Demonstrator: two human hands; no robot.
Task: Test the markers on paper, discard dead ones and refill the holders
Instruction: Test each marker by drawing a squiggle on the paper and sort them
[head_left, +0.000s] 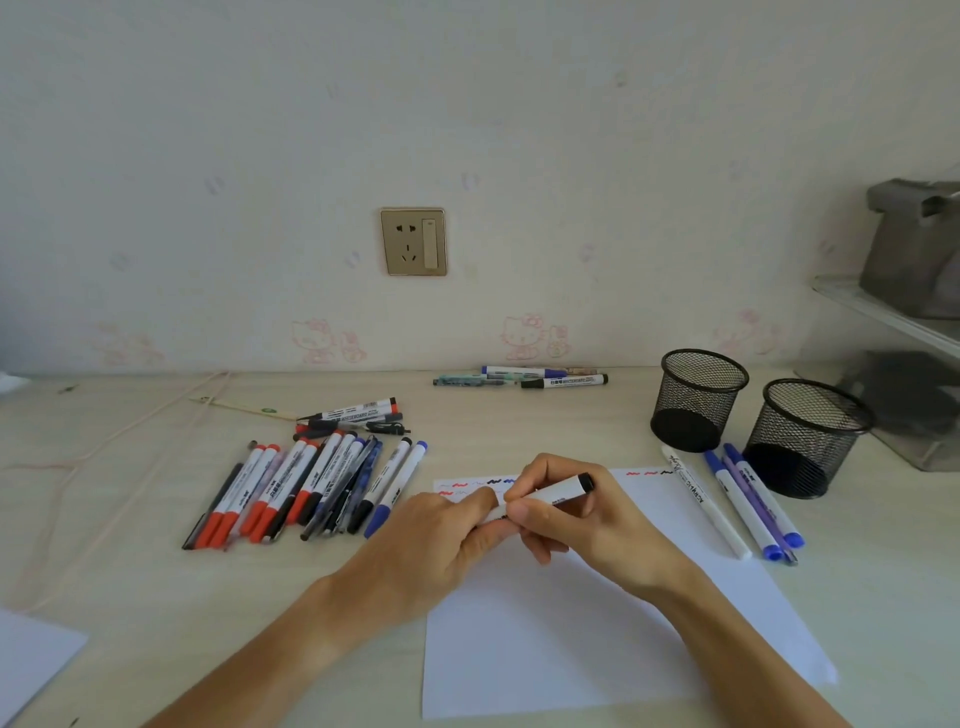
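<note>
while both hands grip it above the paper (597, 623), the black whiteboard marker (558, 491) slants up-right; left hand (441, 535) pinches its lower end, right hand (566, 512) its barrel.

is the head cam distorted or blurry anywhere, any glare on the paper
Head view: wide-angle bending curves the desk edge; the grey bag at the right edge is soft and smeared; no glare on the paper, only even, soft light; the hands' marker stays fairly sharp.
</note>
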